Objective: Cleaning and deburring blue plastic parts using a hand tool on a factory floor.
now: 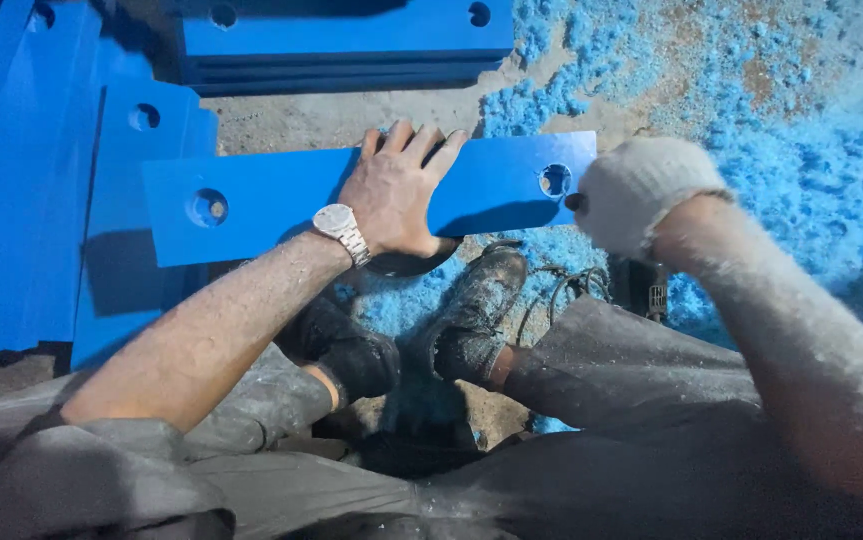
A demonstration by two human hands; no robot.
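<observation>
Presently, head view, looking down past both forearms to the floor.
Blue plate (281,195): long flat blue strip lying across the centre of the frame, slightly tilted, one round hole near each end; hole at its right end (554,180) sits just beside the gloved hand.
Left hand (396,190): bare, flat on top of the blue plate at mid-length, palm down; fingers (421,145) spread moderately and reaching over the plate's far edge, heel of the hand at the near edge. Pressing, not gripping.
Wristwatch (339,228): silver, metal band, on the left wrist.
Right hand (636,190): in a white knit glove, curled into a fist at the plate's right end; a small dark tip shows at the fist beside the hole; cannot tell what it holds.
Shoes (471,320): two dark, dusty shoes below the plate, centre of the frame.
Blue shavings (781,110): thick litter of them over the floor, upper right and right.
Stacked blue plates (341,40): upper centre, holes near ends.
Further blue panels (31,190): left side of the frame, overlapping.
Trousers (591,400): grey, dust-covered, lower frame.
</observation>
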